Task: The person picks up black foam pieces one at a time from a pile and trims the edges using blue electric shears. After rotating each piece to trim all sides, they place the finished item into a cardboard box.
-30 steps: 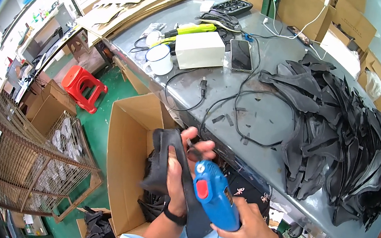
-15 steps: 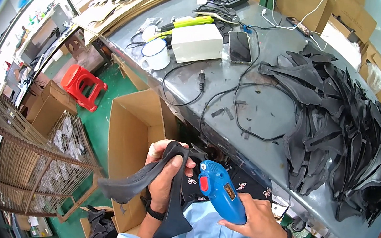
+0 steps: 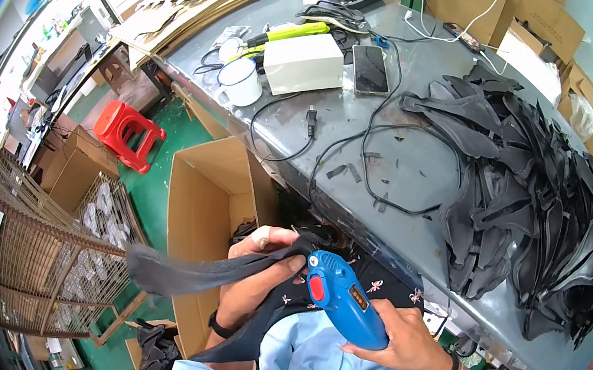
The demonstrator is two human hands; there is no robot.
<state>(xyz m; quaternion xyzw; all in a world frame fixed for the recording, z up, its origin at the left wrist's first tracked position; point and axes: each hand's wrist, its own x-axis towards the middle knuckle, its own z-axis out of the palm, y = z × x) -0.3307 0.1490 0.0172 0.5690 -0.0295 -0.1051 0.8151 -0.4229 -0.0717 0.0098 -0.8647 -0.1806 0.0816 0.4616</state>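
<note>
My right hand [image 3: 405,341] is wrapped round the handle of a blue cordless power tool [image 3: 343,296] with a red button and a small panel on its body. The tool's front end meets the edge of a black, curved foam-like piece [image 3: 187,275], but the tip itself is hidden. My left hand [image 3: 258,274] pinches this piece between thumb and fingers, just left of the tool. One long arm of the piece sticks out to the left; another hangs down over my left forearm.
On the grey table [image 3: 403,169], a big heap of similar black pieces [image 3: 527,200] lies at the right. A cable [image 3: 365,149], phone [image 3: 370,70], white box [image 3: 303,64] and mug [image 3: 240,82] lie farther back. An open cardboard box [image 3: 200,180] stands below left, beside a wire cage [image 3: 40,256].
My left hand has turned the black piece, so its long arm now reaches farther left and lies flatter. The lower arm has swung left. The blue tool has barely moved.
</note>
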